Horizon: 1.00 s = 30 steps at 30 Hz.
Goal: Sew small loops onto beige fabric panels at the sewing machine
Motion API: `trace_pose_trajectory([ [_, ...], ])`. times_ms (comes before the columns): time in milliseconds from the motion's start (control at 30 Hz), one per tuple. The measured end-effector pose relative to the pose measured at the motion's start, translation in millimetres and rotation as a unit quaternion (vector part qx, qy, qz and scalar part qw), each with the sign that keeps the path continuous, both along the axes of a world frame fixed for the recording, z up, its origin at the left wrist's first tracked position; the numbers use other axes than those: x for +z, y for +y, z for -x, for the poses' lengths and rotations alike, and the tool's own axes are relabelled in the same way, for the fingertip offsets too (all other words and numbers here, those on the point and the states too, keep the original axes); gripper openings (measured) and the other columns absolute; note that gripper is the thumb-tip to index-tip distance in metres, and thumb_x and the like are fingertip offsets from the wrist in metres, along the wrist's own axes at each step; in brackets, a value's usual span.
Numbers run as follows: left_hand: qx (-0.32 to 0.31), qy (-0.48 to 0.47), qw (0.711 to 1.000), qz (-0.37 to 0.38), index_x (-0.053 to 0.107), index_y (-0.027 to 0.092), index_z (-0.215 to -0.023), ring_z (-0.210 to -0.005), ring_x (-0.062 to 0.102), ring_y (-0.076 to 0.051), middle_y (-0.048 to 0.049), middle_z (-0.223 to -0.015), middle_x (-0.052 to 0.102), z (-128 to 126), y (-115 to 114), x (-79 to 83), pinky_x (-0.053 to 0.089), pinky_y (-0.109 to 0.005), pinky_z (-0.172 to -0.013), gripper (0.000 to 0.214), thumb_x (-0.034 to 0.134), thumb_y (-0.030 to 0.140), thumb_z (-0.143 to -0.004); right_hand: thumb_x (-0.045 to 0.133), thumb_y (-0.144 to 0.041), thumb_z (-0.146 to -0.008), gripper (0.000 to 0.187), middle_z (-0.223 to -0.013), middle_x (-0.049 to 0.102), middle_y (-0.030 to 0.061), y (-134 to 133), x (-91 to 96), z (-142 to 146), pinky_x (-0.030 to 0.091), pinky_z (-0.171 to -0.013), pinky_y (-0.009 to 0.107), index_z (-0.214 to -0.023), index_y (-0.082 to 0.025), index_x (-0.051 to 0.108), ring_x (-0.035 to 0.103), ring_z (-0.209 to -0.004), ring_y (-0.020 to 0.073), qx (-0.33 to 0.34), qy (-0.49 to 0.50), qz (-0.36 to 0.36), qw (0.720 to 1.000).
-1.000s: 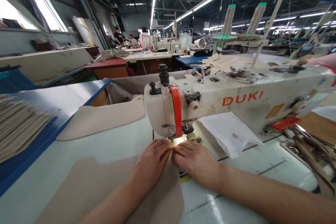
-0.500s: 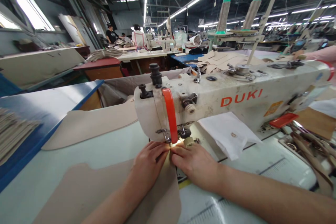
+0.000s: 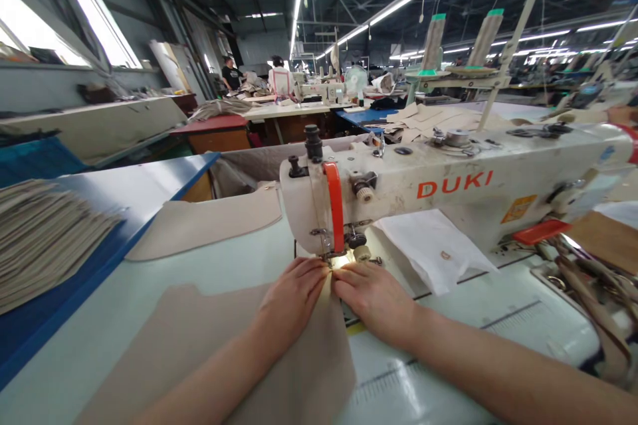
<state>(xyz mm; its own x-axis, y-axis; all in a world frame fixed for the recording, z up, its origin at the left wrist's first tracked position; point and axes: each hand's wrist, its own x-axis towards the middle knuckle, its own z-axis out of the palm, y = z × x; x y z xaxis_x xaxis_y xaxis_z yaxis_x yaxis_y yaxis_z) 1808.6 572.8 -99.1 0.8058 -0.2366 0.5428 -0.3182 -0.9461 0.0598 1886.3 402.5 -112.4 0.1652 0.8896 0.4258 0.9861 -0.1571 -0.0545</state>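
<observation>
A white DUKI sewing machine (image 3: 448,192) stands on the pale table (image 3: 209,275). A large beige fabric piece (image 3: 189,339) lies in front of it, its far edge under the lit needle area. My left hand (image 3: 294,299) presses flat on the fabric just left of the needle, fingers together. My right hand (image 3: 371,299) lies beside it on the right, fingertips at the fabric edge by the presser foot. The two hands almost touch.
Another beige piece (image 3: 209,222) lies behind on the left. A stack of cut pieces (image 3: 44,239) sits on a blue surface at far left. White cloth (image 3: 433,249) lies under the machine arm; straps (image 3: 593,292) at right. People work at distant tables.
The view has shifted slightly. Both hands stay at the needle, holding the fabric much as before.
</observation>
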Motion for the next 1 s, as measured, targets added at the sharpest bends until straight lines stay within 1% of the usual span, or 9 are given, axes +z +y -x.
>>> trace_pose_trajectory([
  [133, -0.001, 0.032, 0.995, -0.097, 0.066, 0.013, -0.1, -0.097, 0.062, -0.02, -0.0095, -0.1, 0.07, 7.3, 1.0, 0.8, 0.053, -0.036, -0.089, 0.03, 0.037, 0.013, -0.092, 0.055, -0.018, -0.088, 0.004, -0.1, 0.064, 0.0039, -4.2, -1.9, 3.0, 0.043, -0.088, 0.032, -0.088, -0.015, 0.057, 0.054, -0.098, 0.0186, 0.017, -0.031, -0.011, 0.999],
  [233, -0.004, 0.038, 0.99, -0.136, 0.065, 0.012, -0.104, -0.101, 0.062, -0.02, -0.0105, -0.104, 0.07, 9.5, 2.1, -0.2, 0.052, -0.035, -0.091, 0.032, 0.036, 0.011, -0.091, 0.055, -0.018, -0.089, 0.004, -0.1, 0.064, 0.0033, -5.1, -2.4, 3.9, 0.043, -0.088, 0.031, -0.087, -0.016, 0.058, 0.055, -0.097, 0.0182, 0.024, -0.039, -0.011, 0.999],
  [433, -0.013, 0.03, 0.989, -0.143, 0.064, 0.013, -0.102, -0.101, 0.063, -0.019, -0.0095, -0.103, 0.07, 7.5, 2.5, -1.7, 0.051, -0.033, -0.093, 0.029, 0.039, 0.012, -0.089, 0.056, -0.02, -0.088, 0.006, -0.097, 0.064, 0.0035, -4.3, 1.1, 3.4, 0.043, -0.086, 0.031, -0.087, -0.015, 0.058, 0.056, -0.095, 0.0181, 0.03, -0.036, 0.009, 0.999],
  [567, -0.017, 0.029, 0.99, -0.138, 0.064, 0.01, -0.101, -0.099, 0.063, -0.02, -0.0106, -0.101, 0.07, 6.9, 1.7, -0.3, 0.052, -0.032, -0.091, 0.027, 0.039, 0.012, -0.09, 0.055, -0.02, -0.089, 0.006, -0.096, 0.064, 0.0037, -4.1, 0.7, 4.0, 0.043, -0.086, 0.031, -0.087, -0.015, 0.058, 0.055, -0.094, 0.0183, 0.028, -0.037, 0.009, 0.999],
  [700, -0.003, 0.04, 0.992, -0.116, 0.064, 0.012, -0.1, -0.098, 0.063, -0.019, -0.0098, -0.101, 0.07, 6.4, 1.3, 0.9, 0.053, -0.031, -0.089, 0.027, 0.038, 0.015, -0.091, 0.053, -0.019, -0.09, 0.007, -0.094, 0.064, 0.0036, -3.1, -0.6, 4.4, 0.042, -0.084, 0.032, -0.086, -0.015, 0.058, 0.055, -0.092, 0.0187, 0.024, -0.048, 0.005, 0.999],
  [867, 0.002, 0.064, 0.993, -0.102, 0.065, 0.014, -0.097, -0.098, 0.063, -0.019, -0.0095, -0.102, 0.069, 5.4, 2.2, 0.0, 0.053, -0.033, -0.088, 0.029, 0.037, 0.016, -0.091, 0.056, -0.02, -0.088, 0.006, -0.09, 0.064, 0.0032, -1.8, 1.8, 4.5, 0.042, -0.082, 0.032, -0.084, -0.016, 0.057, 0.055, -0.089, 0.0188, 0.018, -0.058, 0.004, 0.998],
  [1000, 0.009, 0.063, 0.992, -0.109, 0.065, 0.014, -0.1, -0.098, 0.063, -0.02, -0.0099, -0.103, 0.069, 3.7, 4.2, -2.7, 0.054, -0.033, -0.088, 0.032, 0.034, 0.018, -0.092, 0.056, -0.02, -0.088, 0.007, -0.088, 0.063, 0.0024, -0.5, 3.2, 3.3, 0.042, -0.08, 0.031, -0.083, -0.016, 0.056, 0.055, -0.086, 0.0184, 0.015, -0.066, -0.002, 0.998],
])
